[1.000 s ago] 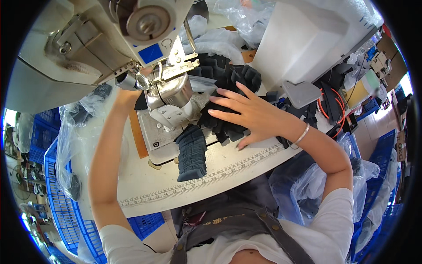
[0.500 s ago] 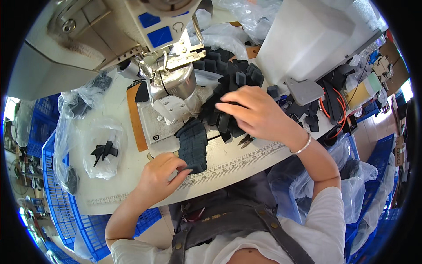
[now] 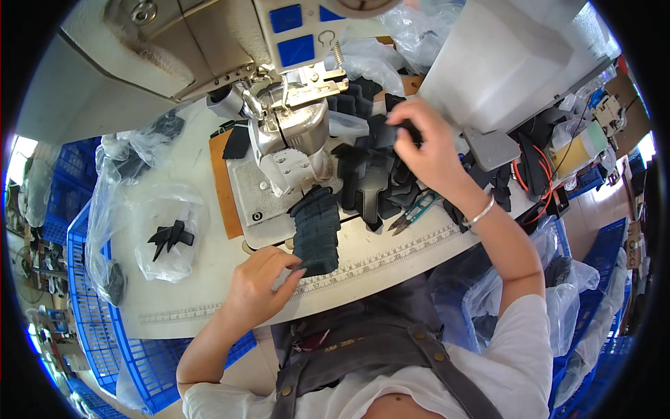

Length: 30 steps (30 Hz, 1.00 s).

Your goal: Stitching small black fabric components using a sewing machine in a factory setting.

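Head view: The left hand [image 3: 259,285] is working at the near end of a stack of dark blue-grey pieces [image 3: 317,234]. Its thumb and index finger are almost meeting, pinching the stack's near left corner, while the other fingers are curling toward the palm. The stack is lying on the worktable [image 3: 209,290] as an overlapping row. Its far end is adjoining the metal bed plate [image 3: 241,188] of an industrial sewing machine [image 3: 174,49]; its near end is resting beside the printed ruler strip [image 3: 380,263].

The right hand [image 3: 426,143] is hanging over the pile of black pieces [image 3: 370,174], to the right of the machine. Its fingers are half curled, with the thumb side facing the machine. A dark piece is showing at the fingertips, but the knuckles are partly hiding the contact, so whether the hand is gripping it cannot be told.

Thread snips [image 3: 419,209] are lying with their points just beside the pile's near edge. A clear plastic bag [image 3: 155,269] is lying left of the machine, with small black parts [image 3: 171,241] on it.

Caution: The pieces in the stack are apparently relying on their overlap to stay in line; an uneven pull at the pinched corner is risking fanning or toppling them. The pile is lying in disorder, so lifting one piece is risking dragging its neighbours along. The snips' exposed points are posing a risk of pricking the right hand or snagging a piece if either is sweeping low toward the table edge.
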{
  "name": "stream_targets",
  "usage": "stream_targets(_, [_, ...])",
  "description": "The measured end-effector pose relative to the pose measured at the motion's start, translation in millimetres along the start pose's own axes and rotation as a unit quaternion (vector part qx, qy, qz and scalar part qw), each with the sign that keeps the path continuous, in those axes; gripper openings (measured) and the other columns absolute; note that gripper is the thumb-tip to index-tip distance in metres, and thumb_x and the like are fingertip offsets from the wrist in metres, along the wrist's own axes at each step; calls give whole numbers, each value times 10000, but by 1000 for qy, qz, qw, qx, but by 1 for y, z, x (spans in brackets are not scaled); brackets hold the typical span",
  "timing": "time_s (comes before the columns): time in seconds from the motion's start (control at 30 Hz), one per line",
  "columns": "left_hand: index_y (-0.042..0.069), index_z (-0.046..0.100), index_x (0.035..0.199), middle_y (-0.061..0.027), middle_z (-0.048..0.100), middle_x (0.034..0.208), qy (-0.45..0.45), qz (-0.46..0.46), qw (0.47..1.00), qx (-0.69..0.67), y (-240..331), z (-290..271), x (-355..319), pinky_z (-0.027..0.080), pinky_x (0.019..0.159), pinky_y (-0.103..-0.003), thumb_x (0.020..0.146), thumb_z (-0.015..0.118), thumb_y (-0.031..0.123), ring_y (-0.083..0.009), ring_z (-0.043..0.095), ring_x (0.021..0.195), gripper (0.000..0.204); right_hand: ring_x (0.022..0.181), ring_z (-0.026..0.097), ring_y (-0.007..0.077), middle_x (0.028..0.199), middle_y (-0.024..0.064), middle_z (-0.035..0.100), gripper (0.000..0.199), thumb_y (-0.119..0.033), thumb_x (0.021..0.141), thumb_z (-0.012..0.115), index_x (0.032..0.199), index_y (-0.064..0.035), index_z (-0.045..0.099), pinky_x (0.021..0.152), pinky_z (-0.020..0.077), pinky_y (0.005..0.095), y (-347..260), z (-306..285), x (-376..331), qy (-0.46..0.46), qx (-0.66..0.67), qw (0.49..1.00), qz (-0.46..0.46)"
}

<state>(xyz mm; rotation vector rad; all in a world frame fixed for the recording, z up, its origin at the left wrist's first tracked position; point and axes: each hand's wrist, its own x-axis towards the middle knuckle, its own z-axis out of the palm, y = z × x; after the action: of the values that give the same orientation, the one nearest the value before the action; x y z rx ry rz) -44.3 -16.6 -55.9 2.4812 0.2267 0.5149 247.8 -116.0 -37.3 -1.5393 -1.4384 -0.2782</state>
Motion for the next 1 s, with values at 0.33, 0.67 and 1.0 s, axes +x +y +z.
stream_targets(0.33, [35,561,860,-95,534,836,16,56,992,108,3,19,-3,475,604,-325,577,755,115,-261,564,733,352,746,478,226,826,36,501,153,-69,638,660,730,-69,539,641,404,337,-18,-19,-47,-31,-193,980,48])
stream_targets(0.67, [32,561,855,-96,534,825,14,46,992,117,8,20,-5,473,587,-315,570,754,112,-252,563,710,353,716,491,199,839,51,496,155,-93,644,545,789,-39,532,605,415,298,-48,40,-21,-194,-146,948,-205])
stream_targets(1.0, [32,556,839,-90,529,804,40,27,995,82,8,25,-13,467,554,-318,589,742,74,-247,557,659,315,663,570,77,847,37,506,134,51,767,491,890,4,513,542,467,185,-60,13,-30,42,271,928,252])
